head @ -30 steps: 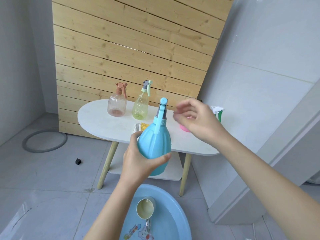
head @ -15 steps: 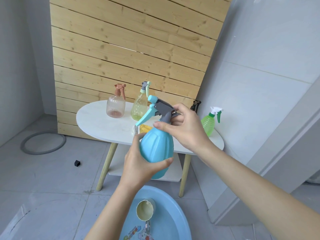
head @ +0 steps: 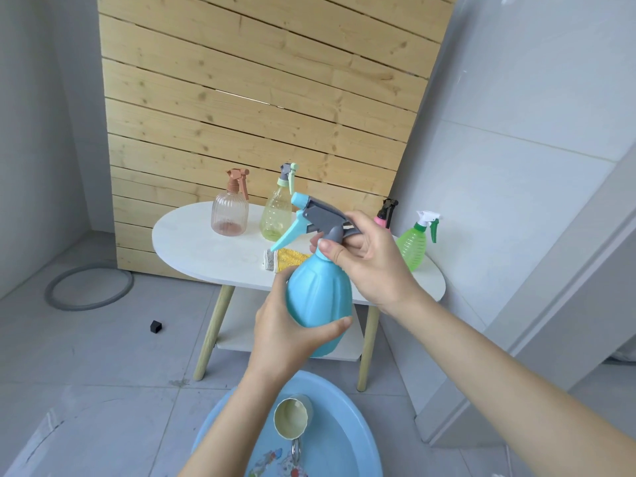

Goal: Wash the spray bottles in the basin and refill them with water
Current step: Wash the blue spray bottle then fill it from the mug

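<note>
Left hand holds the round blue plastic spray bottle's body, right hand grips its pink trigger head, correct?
Wrong colour: the head view shows a grey trigger head, not pink. The left hand holds the round blue plastic spray bottle by its body; the right hand grips that head.

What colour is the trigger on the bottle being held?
Light turquoise; the trigger shows in the head view.

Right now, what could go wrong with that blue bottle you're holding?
1. The right hand grips the spray head at its collar; if it pops loose, anything inside the blue spray bottle might splash. The bottle is opaque, so its fill is unknown.
2. Only the left hand holds the body; a slip could drop it onto the cup in the basin.
3. The green bottle stands near the table end, easy to knock.
</note>
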